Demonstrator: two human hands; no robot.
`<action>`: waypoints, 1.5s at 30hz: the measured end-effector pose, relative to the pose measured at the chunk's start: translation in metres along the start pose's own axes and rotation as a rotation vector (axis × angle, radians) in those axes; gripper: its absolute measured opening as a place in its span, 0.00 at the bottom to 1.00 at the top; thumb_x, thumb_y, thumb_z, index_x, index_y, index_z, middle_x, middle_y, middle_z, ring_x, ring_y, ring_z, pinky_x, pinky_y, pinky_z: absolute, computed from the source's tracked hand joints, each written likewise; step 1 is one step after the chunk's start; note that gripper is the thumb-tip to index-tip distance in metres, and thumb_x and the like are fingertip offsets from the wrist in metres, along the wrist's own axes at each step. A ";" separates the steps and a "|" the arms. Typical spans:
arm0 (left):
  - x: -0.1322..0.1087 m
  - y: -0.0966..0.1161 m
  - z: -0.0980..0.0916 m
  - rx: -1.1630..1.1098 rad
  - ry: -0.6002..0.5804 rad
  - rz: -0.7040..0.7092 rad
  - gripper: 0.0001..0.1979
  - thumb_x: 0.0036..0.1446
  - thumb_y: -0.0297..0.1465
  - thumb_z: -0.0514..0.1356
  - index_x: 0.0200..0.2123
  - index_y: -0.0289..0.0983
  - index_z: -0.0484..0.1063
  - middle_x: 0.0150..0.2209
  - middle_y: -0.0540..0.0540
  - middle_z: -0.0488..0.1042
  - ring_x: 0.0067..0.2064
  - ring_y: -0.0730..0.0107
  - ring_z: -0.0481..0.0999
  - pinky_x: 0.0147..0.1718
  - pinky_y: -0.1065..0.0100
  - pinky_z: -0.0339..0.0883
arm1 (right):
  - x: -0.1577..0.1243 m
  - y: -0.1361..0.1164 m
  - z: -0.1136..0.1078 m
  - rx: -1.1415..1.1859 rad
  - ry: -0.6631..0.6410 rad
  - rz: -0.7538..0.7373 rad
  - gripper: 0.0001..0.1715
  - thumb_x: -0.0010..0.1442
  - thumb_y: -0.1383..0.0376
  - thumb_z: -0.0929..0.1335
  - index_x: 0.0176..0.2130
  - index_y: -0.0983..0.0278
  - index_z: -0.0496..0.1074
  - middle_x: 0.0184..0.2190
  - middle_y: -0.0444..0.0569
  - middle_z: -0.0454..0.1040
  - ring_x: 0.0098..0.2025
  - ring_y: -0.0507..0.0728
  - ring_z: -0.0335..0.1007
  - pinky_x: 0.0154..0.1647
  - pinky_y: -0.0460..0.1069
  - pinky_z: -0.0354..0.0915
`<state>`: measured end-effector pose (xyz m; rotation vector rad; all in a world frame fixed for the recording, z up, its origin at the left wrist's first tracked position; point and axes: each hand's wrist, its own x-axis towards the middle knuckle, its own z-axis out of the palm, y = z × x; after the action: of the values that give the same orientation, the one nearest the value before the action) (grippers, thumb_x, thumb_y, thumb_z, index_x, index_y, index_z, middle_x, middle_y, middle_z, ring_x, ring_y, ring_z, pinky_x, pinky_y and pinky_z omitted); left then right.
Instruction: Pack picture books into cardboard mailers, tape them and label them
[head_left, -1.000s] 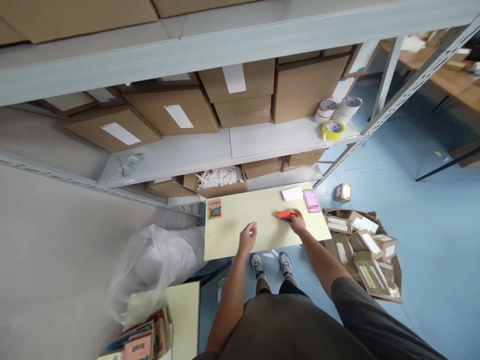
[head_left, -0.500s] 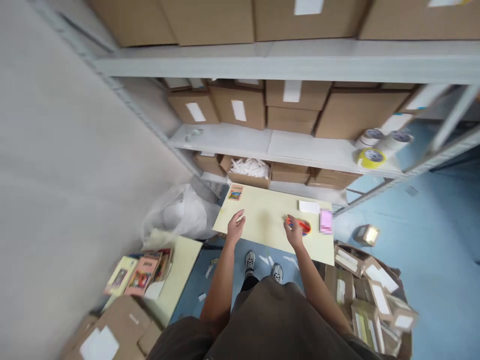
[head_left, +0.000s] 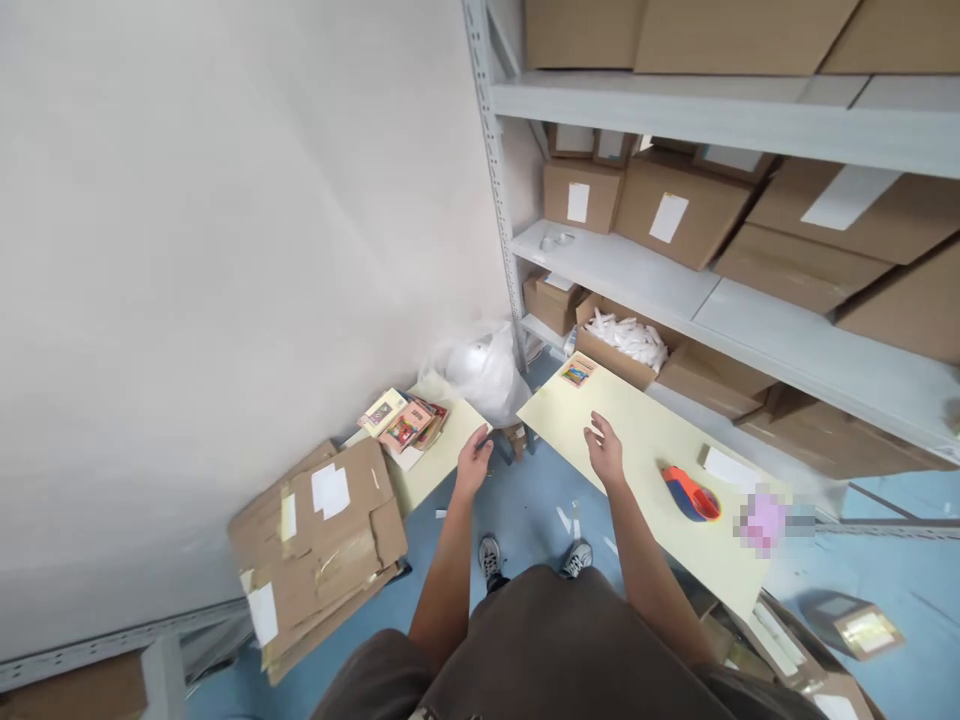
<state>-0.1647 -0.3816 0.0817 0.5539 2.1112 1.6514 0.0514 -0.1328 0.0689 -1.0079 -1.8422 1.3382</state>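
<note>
My left hand (head_left: 474, 462) is held in the air near the corner of the small cream table (head_left: 424, 487), fingers apart and holding nothing. On that table lies a pile of thin booklets (head_left: 407, 424) with yellow and pink covers. My right hand (head_left: 604, 452) hovers at the near edge of the long cream table (head_left: 645, 440), also empty with its fingers spread. A red and blue tape dispenser (head_left: 691, 494) rests on this table, right of my right hand. Toward the far left corner is a small pink booklet (head_left: 578, 371) with a coloured picture.
Flattened cardboard boxes (head_left: 352, 530) are stacked at the left. A clear plastic bag (head_left: 487, 375) sits between the tables. Behind stands a metal shelf (head_left: 622, 275) with cartons and an open box of white pieces (head_left: 626, 338). A white box (head_left: 729, 468) lies near the dispenser.
My view has turned left, toward the small table. My right hand has come away from the tape dispenser, which stays on the long table. My left hand has moved toward the small table.
</note>
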 end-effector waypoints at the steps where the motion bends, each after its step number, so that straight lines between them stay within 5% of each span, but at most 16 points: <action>1: 0.001 -0.003 -0.010 -0.009 0.006 0.000 0.27 0.64 0.45 0.65 0.62 0.40 0.76 0.64 0.36 0.77 0.66 0.51 0.76 0.67 0.47 0.68 | -0.001 -0.005 0.012 0.000 -0.014 -0.004 0.35 0.68 0.47 0.66 0.66 0.61 0.71 0.66 0.63 0.73 0.66 0.69 0.72 0.62 0.66 0.74; 12: 0.041 -0.024 -0.102 -0.066 -0.012 -0.017 0.29 0.65 0.45 0.66 0.65 0.41 0.74 0.68 0.35 0.72 0.66 0.49 0.74 0.62 0.49 0.73 | -0.005 -0.054 0.163 -0.038 -0.165 -0.046 0.34 0.67 0.50 0.66 0.67 0.60 0.72 0.66 0.60 0.74 0.65 0.67 0.73 0.61 0.64 0.75; 19: 0.084 -0.039 -0.129 -0.086 -0.004 0.002 0.29 0.63 0.46 0.67 0.63 0.41 0.75 0.66 0.34 0.73 0.64 0.48 0.76 0.59 0.48 0.74 | 0.021 -0.066 0.231 -0.167 -0.260 -0.135 0.33 0.68 0.54 0.65 0.67 0.60 0.71 0.66 0.58 0.74 0.65 0.66 0.73 0.60 0.63 0.77; 27: 0.139 -0.056 -0.095 0.050 0.006 -0.045 0.24 0.63 0.43 0.67 0.60 0.43 0.77 0.64 0.36 0.74 0.64 0.49 0.75 0.58 0.48 0.76 | 0.100 -0.040 0.255 -0.227 -0.378 -0.157 0.33 0.68 0.56 0.64 0.69 0.59 0.69 0.69 0.56 0.71 0.69 0.65 0.69 0.64 0.62 0.74; 33: 0.203 -0.067 -0.061 0.214 -0.046 -0.020 0.24 0.58 0.37 0.70 0.58 0.41 0.79 0.62 0.36 0.76 0.68 0.47 0.72 0.71 0.44 0.60 | 0.165 -0.020 0.280 -0.265 -0.512 -0.116 0.35 0.67 0.58 0.65 0.70 0.58 0.67 0.71 0.55 0.68 0.70 0.65 0.68 0.67 0.62 0.71; 37: 0.255 -0.081 -0.036 0.635 -0.093 -0.107 0.37 0.56 0.36 0.72 0.68 0.39 0.71 0.74 0.32 0.62 0.78 0.37 0.51 0.73 0.40 0.51 | 0.191 -0.003 0.297 -0.251 -0.552 -0.089 0.36 0.65 0.58 0.67 0.70 0.58 0.69 0.71 0.54 0.68 0.70 0.66 0.67 0.69 0.64 0.68; 40: 0.287 -0.098 -0.017 0.951 -0.245 -0.200 0.50 0.55 0.39 0.73 0.77 0.41 0.58 0.79 0.34 0.51 0.80 0.37 0.39 0.74 0.41 0.46 | 0.200 0.018 0.304 -0.235 -0.510 -0.037 0.36 0.63 0.57 0.69 0.68 0.58 0.71 0.69 0.54 0.70 0.70 0.67 0.68 0.70 0.64 0.68; 43: 0.307 -0.117 -0.005 1.046 -0.406 -0.255 0.51 0.58 0.38 0.71 0.79 0.41 0.52 0.72 0.30 0.65 0.78 0.37 0.51 0.73 0.40 0.46 | 0.202 0.040 0.309 -0.249 -0.423 0.079 0.38 0.61 0.55 0.70 0.68 0.57 0.70 0.67 0.54 0.72 0.65 0.67 0.73 0.68 0.65 0.69; 45: 0.313 -0.127 -0.002 1.043 -0.498 -0.251 0.38 0.65 0.33 0.64 0.76 0.40 0.59 0.62 0.31 0.75 0.70 0.42 0.67 0.69 0.42 0.54 | 0.204 0.051 0.316 -0.276 -0.370 0.196 0.42 0.60 0.52 0.71 0.70 0.56 0.67 0.68 0.54 0.71 0.63 0.67 0.75 0.66 0.66 0.70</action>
<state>-0.4365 -0.2433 -0.0628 0.8237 2.3542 0.1284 -0.3053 -0.0948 -0.0553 -1.1661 -2.3023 1.4917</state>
